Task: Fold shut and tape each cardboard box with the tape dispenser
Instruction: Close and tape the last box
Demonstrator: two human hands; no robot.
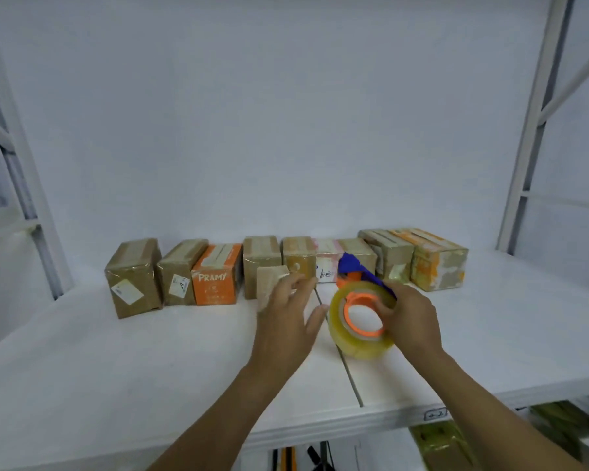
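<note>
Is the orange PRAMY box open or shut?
Shut. The orange PRAMY box has its top flaps lying flat, with a pale tape strip along the top seam.

A flat white shelf board (116, 368) fills the lower view, split by a thin dark seam (351, 375) running front to back. Behind the board rises a plain white wall (286, 113), evenly lit. At the board's ends stand a left white metal upright (33, 198) and a right white metal upright (531, 130), both with slanted braces. A small white label (434, 415) sits on the board's front edge.
</note>
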